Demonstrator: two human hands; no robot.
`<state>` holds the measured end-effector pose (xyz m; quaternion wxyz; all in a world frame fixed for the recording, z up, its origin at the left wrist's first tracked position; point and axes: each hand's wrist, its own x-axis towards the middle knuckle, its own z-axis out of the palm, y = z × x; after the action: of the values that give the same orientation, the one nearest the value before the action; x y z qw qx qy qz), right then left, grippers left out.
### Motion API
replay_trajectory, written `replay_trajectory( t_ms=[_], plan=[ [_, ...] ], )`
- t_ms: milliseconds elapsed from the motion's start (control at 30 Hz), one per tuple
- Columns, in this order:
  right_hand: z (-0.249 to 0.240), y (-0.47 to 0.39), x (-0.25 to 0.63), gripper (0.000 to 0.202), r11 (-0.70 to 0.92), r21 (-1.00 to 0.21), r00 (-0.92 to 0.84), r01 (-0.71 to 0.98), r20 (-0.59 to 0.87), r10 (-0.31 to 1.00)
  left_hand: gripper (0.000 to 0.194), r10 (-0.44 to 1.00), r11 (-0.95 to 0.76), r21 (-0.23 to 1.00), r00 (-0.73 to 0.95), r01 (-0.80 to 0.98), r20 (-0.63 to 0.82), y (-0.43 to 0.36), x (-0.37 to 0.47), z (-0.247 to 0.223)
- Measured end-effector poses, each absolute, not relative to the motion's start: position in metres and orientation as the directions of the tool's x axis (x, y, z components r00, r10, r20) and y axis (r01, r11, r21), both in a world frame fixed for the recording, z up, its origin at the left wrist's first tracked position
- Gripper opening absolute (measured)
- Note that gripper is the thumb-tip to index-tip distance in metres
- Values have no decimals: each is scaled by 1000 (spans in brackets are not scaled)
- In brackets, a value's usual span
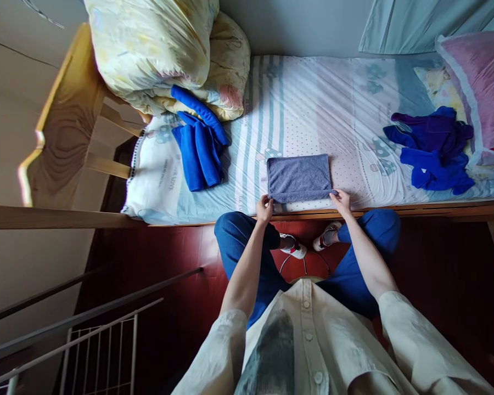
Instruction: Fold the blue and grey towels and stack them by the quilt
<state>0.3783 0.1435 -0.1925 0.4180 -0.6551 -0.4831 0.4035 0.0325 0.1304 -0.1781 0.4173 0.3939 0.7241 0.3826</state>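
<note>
A grey-purple towel point(299, 173) lies flat on the bed near its front edge, with a narrow strip folded up along its near side. My left hand point(264, 209) pinches the towel's near left corner between thumb and fingers. At the near right corner, my right hand point(341, 201) grips the end of the folded strip. To the left sit folded blue cloths point(200, 156), one of them rolled or folded long. A loose heap of blue and purple cloths point(436, 148) rests toward the right end of the bed.
The bed point(313, 104) has a patterned sheet. A bulky yellow quilt point(156, 49) is piled at the back left beside the wooden bed end point(66, 120). A pink pillow point(483, 88) lies at the right. White metal rails point(102, 351) stand on the lower left.
</note>
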Motion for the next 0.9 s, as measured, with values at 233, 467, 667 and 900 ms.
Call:
replay_trajectory(
  t_ms=[233,467,667,900],
  plan=[
    [-195,150,378,48,-224,-880,244,418,-129,961,10,835,514,767,-426,384,-347,135,38,-171],
    [-211,138,382,43,-270,-812,210,518,-185,960,10,797,596,622,-467,508,-383,123,34,-173],
    [-220,136,385,42,-272,-814,200,514,-195,960,12,789,606,617,-480,503,-384,121,35,-174],
    [-222,138,382,41,-283,-798,231,532,-185,955,14,791,611,561,-470,559,-393,125,34,-179]
  ],
)
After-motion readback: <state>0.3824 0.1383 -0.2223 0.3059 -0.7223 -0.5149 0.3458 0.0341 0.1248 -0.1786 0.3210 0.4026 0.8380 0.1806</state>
